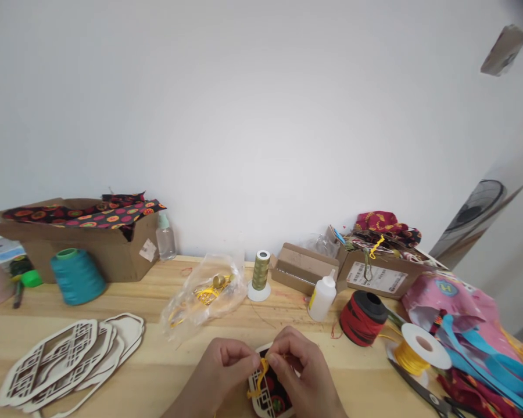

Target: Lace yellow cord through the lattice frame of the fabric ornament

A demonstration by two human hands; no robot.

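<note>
At the front of the wooden table, both hands pinch a yellow cord [261, 377] over a small ornament [268, 393]. The ornament has a pale cut-out lattice frame with dark, red-patterned cloth behind it. My left hand [222, 371] comes from the left, thumb and forefinger closed on the cord near the frame's upper left. From the right, my right hand [303, 368] is closed on the cord at the frame's top and covers part of the ornament. The lower edge of the ornament lies near the picture's bottom.
Lattice frames [70, 366] are stacked at left. Behind stand a teal thread cone [77, 277], a plastic bag [207, 293], a gold thread spool [260, 273] and a glue bottle [322, 299]. To the right are red thread [361, 319], a yellow cord spool [418, 351] and scissors [418, 389].
</note>
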